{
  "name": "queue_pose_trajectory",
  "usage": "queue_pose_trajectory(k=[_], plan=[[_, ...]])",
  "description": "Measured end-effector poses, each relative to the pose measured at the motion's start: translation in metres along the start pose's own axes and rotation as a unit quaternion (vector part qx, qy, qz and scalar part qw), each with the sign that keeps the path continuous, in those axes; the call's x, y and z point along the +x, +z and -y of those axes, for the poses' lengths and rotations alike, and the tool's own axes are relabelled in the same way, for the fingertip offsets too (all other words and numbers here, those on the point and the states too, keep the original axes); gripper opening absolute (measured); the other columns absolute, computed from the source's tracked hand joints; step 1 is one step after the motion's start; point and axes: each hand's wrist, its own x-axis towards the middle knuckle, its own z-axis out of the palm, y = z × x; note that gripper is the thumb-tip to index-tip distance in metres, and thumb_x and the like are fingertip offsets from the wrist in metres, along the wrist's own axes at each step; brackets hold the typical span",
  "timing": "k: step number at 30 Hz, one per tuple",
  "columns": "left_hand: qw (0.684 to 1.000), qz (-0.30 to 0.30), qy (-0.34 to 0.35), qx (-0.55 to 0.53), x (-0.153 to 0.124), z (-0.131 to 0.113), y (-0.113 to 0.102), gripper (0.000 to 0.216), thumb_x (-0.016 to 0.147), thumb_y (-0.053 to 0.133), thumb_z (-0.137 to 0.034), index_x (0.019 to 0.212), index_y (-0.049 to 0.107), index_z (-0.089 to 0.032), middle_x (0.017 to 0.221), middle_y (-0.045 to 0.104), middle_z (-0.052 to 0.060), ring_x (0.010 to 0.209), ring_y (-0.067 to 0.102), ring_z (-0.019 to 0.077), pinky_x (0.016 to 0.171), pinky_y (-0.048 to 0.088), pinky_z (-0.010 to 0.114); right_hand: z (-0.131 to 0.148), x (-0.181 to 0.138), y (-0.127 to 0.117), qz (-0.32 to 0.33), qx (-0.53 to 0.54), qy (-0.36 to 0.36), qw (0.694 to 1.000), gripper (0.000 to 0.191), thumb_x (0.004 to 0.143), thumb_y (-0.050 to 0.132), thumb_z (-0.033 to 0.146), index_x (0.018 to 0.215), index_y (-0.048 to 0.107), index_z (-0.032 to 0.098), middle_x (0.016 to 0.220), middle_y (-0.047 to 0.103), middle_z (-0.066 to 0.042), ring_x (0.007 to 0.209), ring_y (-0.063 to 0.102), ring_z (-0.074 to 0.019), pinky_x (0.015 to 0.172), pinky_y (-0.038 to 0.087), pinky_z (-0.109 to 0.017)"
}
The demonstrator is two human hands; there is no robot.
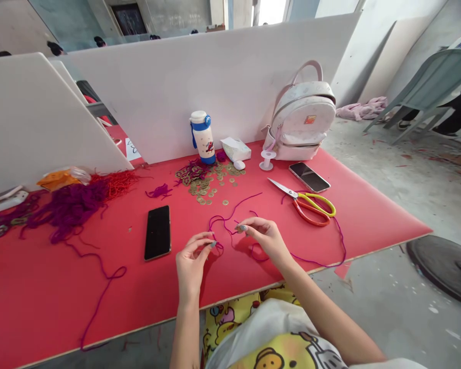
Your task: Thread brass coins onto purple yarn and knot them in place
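Note:
Above the front part of the red table, my left hand pinches a purple cord between thumb and fingertips. To its right, my right hand has thumb and finger closed on a small brass-coloured coin; cord runs close beside it, and whether it passes through the coin I cannot tell. Loose loops of the cord lie between and beyond both hands, and a strand trails right past the scissors, which have yellow and orange handles. Farther back lies a scatter of similar coins, some tied with purple cord.
A black phone lies left of my hands, another phone at the right. Behind stand a bottle, a tissue pack, a white spool and a backpack against a white partition. Purple cord heaps at left.

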Motion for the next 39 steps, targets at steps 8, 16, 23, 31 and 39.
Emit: queue_pose_trajectory(k=[8,16,23,31,39], plan=[[0.992,0.103,0.000,-0.067,-0.004,-0.016,0.017,0.008,0.075,0.071,-0.025,0.073,0.073,-0.018,0.130,0.061,0.012,0.122,0.056,0.0281,0.103,0.046,0.041,0.004,-0.008,0.006,0.026,-0.049,-0.007,0.998,0.024,0.080,0.067,0.041,0.084,0.074,0.018,0.086,0.074,-0.008,0.080,0.067,-0.0196,0.078,0.053,-0.031],[0.981,0.137,-0.073,-0.120,-0.004,-0.014,0.041,0.009,0.068,0.077,-0.027,0.071,0.074,-0.018,0.119,0.066,0.010,0.114,0.060,0.0258,0.097,0.049,0.035,0.003,-0.012,0.011,0.008,-0.096,-0.043,0.994,0.023,0.084,0.063,0.040,0.086,0.074,0.020,0.087,0.074,-0.007,0.081,0.063,-0.0200,0.079,0.050,-0.033],[0.988,0.120,-0.065,-0.077,0.001,-0.012,0.043,0.009,0.069,0.074,-0.025,0.073,0.075,-0.018,0.105,0.069,0.010,0.105,0.064,0.0240,0.091,0.053,0.034,0.002,-0.007,0.007,-0.001,-0.054,-0.033,0.998,0.022,0.084,0.063,0.039,0.087,0.072,0.019,0.085,0.073,-0.007,0.079,0.066,-0.0193,0.074,0.052,-0.030],[0.991,0.131,-0.026,0.008,0.001,-0.013,0.042,0.008,0.076,0.067,-0.021,0.077,0.075,-0.019,0.105,0.071,0.010,0.099,0.066,0.0222,0.089,0.053,0.032,0.000,0.000,-0.001,-0.028,-0.085,-0.049,0.995,0.018,0.084,0.061,0.033,0.088,0.072,0.020,0.089,0.074,-0.007,0.082,0.068,-0.0204,0.076,0.056,-0.032],[0.992,0.114,-0.015,0.041,0.001,-0.011,0.044,0.009,0.077,0.065,-0.021,0.076,0.074,-0.018,0.084,0.070,0.007,0.084,0.066,0.0197,0.079,0.054,0.028,-0.005,-0.002,-0.003,-0.049,-0.146,-0.061,0.986,0.021,0.085,0.056,0.023,0.096,0.075,0.022,0.096,0.076,-0.005,0.086,0.071,-0.0208,0.081,0.058,-0.033]])
